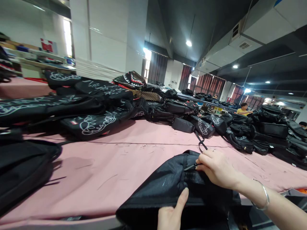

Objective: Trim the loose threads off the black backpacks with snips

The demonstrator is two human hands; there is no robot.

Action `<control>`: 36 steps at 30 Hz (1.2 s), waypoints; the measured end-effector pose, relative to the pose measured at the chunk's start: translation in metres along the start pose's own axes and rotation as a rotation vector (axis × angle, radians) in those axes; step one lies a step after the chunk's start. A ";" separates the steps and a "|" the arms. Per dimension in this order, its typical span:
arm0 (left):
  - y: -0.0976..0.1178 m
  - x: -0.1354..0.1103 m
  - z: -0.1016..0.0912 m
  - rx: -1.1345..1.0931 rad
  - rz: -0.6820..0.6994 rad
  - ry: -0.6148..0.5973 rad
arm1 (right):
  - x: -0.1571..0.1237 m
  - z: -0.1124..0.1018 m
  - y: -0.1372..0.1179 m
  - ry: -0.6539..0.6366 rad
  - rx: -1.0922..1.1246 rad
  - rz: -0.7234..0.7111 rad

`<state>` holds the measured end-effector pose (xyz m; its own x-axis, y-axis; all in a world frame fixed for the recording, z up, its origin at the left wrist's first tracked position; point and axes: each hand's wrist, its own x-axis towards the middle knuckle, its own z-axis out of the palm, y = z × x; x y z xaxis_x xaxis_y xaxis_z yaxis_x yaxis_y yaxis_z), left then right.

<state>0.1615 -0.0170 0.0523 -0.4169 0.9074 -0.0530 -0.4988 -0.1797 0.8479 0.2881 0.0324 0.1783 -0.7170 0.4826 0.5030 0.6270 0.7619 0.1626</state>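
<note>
Pinching the zipper [190, 167] of a black bag [159, 183] near its top, the right hand [217, 167] has its fingers closed together. The left hand [171, 212] rests its thumb on the same bag; its other fingers are hidden, so I cannot tell how they are placed. This bag is at the near edge of the pink surface [96, 172], and behind it many dark bags [183, 125] lie in piles.

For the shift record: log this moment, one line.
left hand: thumb on bag; right hand: pinching small dark piece; behind: more bags on pink cloth
</note>
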 end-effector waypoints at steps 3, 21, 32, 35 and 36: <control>0.001 0.000 -0.001 -0.022 -0.049 -0.024 | 0.000 0.000 0.002 -0.020 0.091 0.046; 0.015 0.013 -0.008 -0.403 -0.269 -0.136 | -0.076 -0.018 0.046 0.058 0.480 0.549; 0.025 0.017 -0.011 -0.513 -0.397 -0.120 | -0.083 -0.004 0.038 0.178 0.348 0.564; 0.035 0.021 -0.007 -0.549 -0.415 -0.046 | -0.088 -0.002 0.044 0.228 0.328 0.587; 0.038 0.023 -0.006 -0.553 -0.411 -0.032 | -0.090 -0.001 0.046 0.244 0.303 0.578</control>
<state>0.1283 -0.0055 0.0802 -0.0927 0.9525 -0.2902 -0.9295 0.0218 0.3682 0.3817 0.0233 0.1409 -0.1824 0.7634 0.6196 0.7496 0.5158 -0.4148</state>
